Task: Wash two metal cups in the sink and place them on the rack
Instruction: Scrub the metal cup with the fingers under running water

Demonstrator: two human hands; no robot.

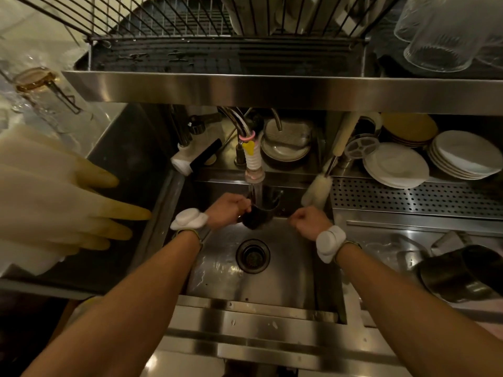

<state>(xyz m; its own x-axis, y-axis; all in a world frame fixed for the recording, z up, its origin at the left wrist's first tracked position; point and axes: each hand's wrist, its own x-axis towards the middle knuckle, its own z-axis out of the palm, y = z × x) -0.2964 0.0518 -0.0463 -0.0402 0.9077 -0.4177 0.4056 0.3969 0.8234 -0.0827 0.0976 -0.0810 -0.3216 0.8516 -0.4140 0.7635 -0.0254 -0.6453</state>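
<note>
Left hand (230, 210) grips the dark metal cup (258, 214) under the faucet (254, 170) stream, mouth up to fill, at the sink's (285, 281) twelve o'clock. Right hand (310, 220) is fisted, holding nothing visible.

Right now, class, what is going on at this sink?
A person is rinsing a dark metal cup under water running from the tap. The left hand holds the cup by its side above the sink basin. The right hand is closed in a fist beside it, not touching the cup; whether it holds anything cannot be told. A second dark cup lies on its side on the counter to the right. Neither cup is on the rack yet.
</note>
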